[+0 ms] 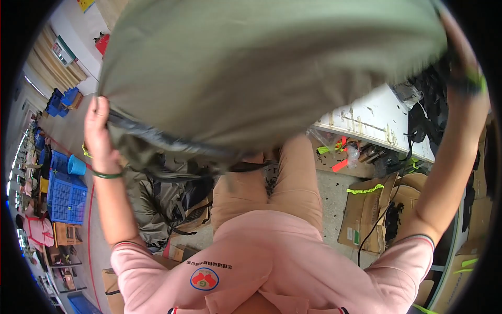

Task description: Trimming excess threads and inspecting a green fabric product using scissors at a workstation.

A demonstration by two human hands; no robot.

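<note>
Head view: olive-green fabric sheet [261,68] held spread overhead, left hand [98,133] fingers clenched on its edge, right hand [460,57] grip indiscernible.

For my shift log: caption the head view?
Both hands, left and right, hold up an olive-green fabric piece.

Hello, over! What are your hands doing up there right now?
Left hand gripping the edge of the olive-green cloth. Right hand up at its far edge, grip blurred. Cloth spread wide and raised. It blocks most of the view ahead.
</note>
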